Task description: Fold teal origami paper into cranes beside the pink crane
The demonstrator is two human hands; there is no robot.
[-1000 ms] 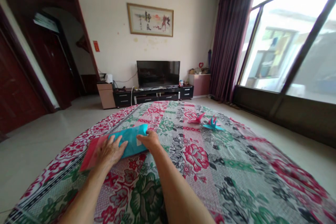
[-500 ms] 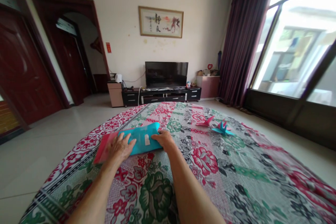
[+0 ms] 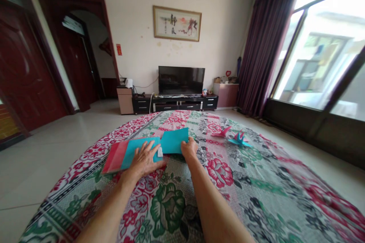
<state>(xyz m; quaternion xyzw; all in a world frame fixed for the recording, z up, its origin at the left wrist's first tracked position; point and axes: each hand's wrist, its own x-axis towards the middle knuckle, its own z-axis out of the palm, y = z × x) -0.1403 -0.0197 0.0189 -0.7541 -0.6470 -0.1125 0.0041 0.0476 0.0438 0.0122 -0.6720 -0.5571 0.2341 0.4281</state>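
My left hand [image 3: 145,160] lies spread on a flat packet of coloured paper [image 3: 131,149], pressing it to the cloth. Blue paper shows on the packet's right part and pink at its left, and a small white label [image 3: 160,153] sits by my fingertips. My right hand [image 3: 189,148] pinches the right edge of a blue sheet of paper [image 3: 174,139], thumb on top. That sheet sticks out to the right of the packet, slightly raised; whether its left end is still inside I cannot tell.
A floral tablecloth [image 3: 171,207] covers the round table. Toward the back right stand a pink folded paper crane [image 3: 222,132] and a blue one [image 3: 240,141], with more pink behind it. Beyond the table are a television [image 3: 181,80] and a low black cabinet [image 3: 168,105].
My right hand has moved right, drawing the blue sheet out from the packet's right end. My left hand has shifted slightly right and flattened on the packet.
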